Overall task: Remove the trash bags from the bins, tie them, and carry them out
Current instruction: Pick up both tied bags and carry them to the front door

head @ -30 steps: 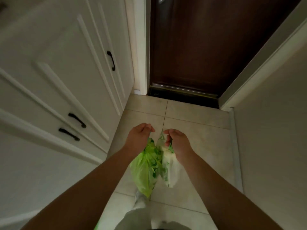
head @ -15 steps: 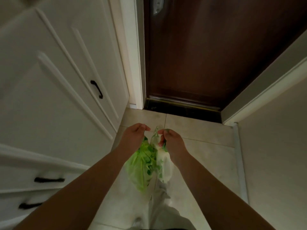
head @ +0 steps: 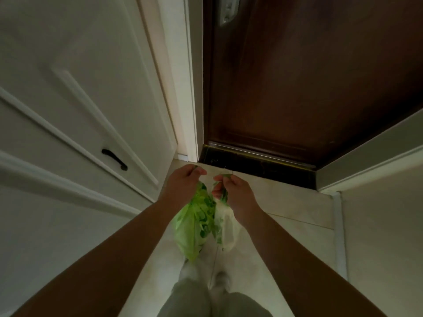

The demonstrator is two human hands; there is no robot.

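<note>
Two small trash bags hang in front of me above the tiled floor. My left hand is closed on the top of a bright green trash bag. My right hand pinches the top of a pale whitish bag with green print. The two bags hang side by side and touch. Both hands are level with each other, a small gap between them, close to the door's threshold.
A dark brown door stands shut straight ahead, its handle at the top edge and a dark threshold below. White cabinet doors with a black handle line the left. A pale wall closes the right side.
I have walked closer to the door: it fills more of the view and the cabinet drawers have slid out of sight. Both hands keep their hold on the bags.
</note>
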